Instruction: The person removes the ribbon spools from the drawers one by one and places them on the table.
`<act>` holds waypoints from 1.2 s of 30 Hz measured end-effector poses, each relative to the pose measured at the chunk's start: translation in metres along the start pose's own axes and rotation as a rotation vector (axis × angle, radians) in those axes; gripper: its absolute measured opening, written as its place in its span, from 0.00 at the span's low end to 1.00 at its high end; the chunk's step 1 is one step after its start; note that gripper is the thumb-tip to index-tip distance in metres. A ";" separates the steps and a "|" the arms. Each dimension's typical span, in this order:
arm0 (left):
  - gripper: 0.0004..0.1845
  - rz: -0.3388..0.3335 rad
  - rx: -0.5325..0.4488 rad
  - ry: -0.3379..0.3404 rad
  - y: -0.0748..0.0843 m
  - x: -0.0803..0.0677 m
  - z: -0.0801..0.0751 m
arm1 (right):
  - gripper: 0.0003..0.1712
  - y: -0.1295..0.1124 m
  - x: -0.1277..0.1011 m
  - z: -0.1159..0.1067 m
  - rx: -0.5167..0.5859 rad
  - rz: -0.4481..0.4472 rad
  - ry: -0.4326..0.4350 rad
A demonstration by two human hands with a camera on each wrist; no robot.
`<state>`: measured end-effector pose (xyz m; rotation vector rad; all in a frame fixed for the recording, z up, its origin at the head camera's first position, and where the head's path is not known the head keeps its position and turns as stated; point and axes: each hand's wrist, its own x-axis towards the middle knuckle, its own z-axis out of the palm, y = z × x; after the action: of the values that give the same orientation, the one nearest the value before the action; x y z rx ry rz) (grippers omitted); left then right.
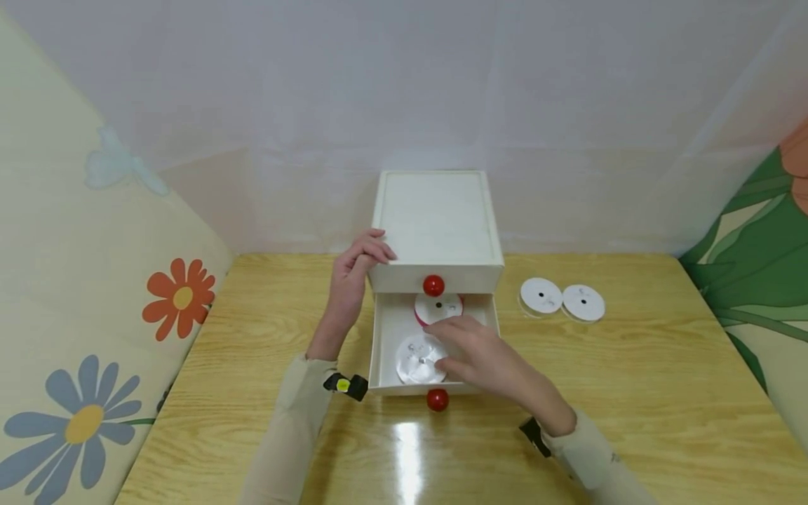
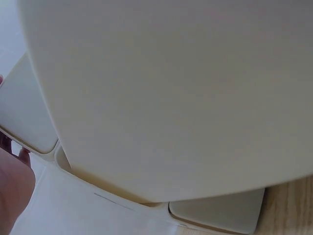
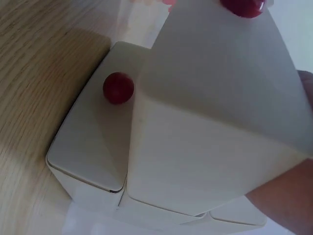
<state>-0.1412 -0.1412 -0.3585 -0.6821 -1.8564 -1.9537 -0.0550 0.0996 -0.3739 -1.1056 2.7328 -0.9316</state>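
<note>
With the left hand (image 1: 355, 275) resting loosely, the drawer cabinet (image 1: 437, 217) could shift if the spread-fingered right hand (image 1: 482, 353) bumps the lower drawer (image 1: 399, 390).

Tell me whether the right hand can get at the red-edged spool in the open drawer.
Probably yes: the right hand is over the open drawer, close to the red-edged spool, though the upper drawer's front hides that spool's far edge.

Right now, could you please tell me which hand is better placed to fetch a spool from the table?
Probably the right hand: it is over the drawer, nearer the two spools on the table. The left hand touches the cabinet at its left edge, farther from them.
</note>
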 end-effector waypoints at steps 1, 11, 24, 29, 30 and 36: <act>0.11 -0.001 -0.001 0.002 0.000 0.000 0.000 | 0.29 0.000 0.001 0.000 0.003 -0.002 -0.009; 0.11 0.015 -0.014 0.002 0.000 0.000 0.002 | 0.26 0.001 0.007 -0.002 -0.012 -0.035 -0.091; 0.11 -0.007 -0.009 0.002 0.001 -0.001 0.003 | 0.21 0.010 0.007 -0.003 0.159 -0.133 -0.034; 0.11 0.006 -0.010 0.004 0.000 -0.001 0.003 | 0.26 0.009 0.007 -0.004 0.201 -0.151 -0.079; 0.11 0.010 -0.010 0.004 0.000 -0.001 0.002 | 0.26 0.009 0.008 -0.004 0.208 -0.149 -0.088; 0.12 0.018 -0.004 0.002 -0.001 -0.002 0.001 | 0.25 0.006 0.009 -0.006 0.177 -0.120 -0.142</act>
<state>-0.1402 -0.1405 -0.3599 -0.6952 -1.8396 -1.9461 -0.0670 0.1005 -0.3713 -1.2602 2.4420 -1.0431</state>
